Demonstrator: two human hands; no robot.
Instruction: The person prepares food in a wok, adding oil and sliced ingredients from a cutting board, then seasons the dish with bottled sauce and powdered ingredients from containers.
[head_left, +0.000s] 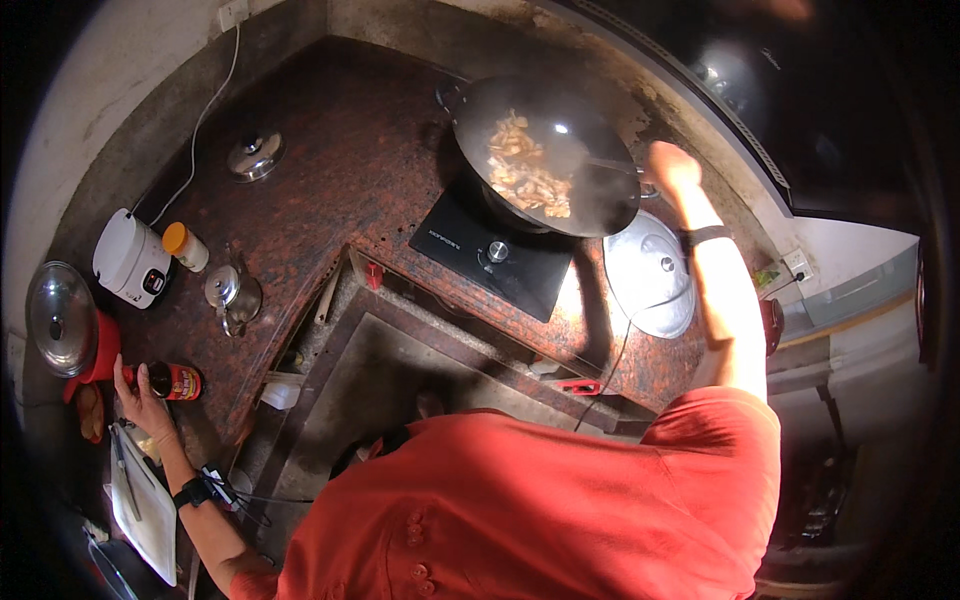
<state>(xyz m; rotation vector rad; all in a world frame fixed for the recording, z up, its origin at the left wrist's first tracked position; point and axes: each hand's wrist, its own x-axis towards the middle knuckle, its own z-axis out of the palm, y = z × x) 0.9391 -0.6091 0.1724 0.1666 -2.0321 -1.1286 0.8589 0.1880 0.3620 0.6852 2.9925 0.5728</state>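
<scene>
In the head view, my right hand (671, 171) is closed on the handle of a spatula (611, 163) at the right rim of a large black wok (600, 202). Pale sliced food (525, 172) lies steaming in the wok, which stands over a black cooktop (495, 255). At the left, my left hand (142, 405) has its fingers apart beside a dark bottle with a red label (180, 381); whether it touches the bottle's neck cannot be told. A red pot (105, 345) with a metal lid (60, 319) is just beyond the fingertips.
A metal lid (651, 274) lies right of the cooktop, a cable across it. On the left counter stand a white rice cooker (131, 259), an orange-capped jar (185, 247), a metal kettle (234, 295) and another lid (256, 156). A knife (126, 476) rests on a white cutting board (150, 517).
</scene>
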